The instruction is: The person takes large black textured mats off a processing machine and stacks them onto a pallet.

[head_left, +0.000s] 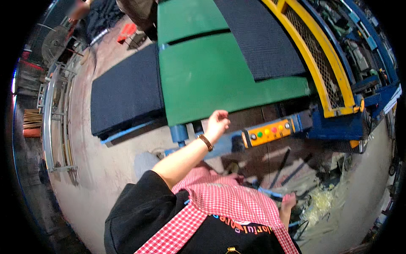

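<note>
— While my left hand (218, 122) reaches out past the red checked apron (220, 199), it sits right at the near edge of the green belt (211, 76), fingers loosely curled and grasping nothing. I read that as a hand resting by the edge, not a grip on anything.

— And the right one?

— My right hand (288, 202) hangs low beside the apron, over the littered floor (363, 203). Only the back of it shows, so I cannot tell whether it is clenched or released. It touches nothing I can make out.

— What lies on the belt?

— A dark mat (260, 38) lies flat on the green surface, well beyond my left hand, its near edge stopping short of the belt's end. A second dark mat (124, 91) lies on a lower platform to the left, just beside the belt. Both lie flat, which I judge suits sheets carried along a conveyor.

— Any controls within reach?

— An orange control box (268, 132) with coloured buttons juts out under the belt's end, to the right of my left hand and near it. I judge it is mounted there so a person standing here can reach it. A yellow mesh guard (323, 63) runs along the belt's right side, between it and the blue machinery (363, 55).
</note>
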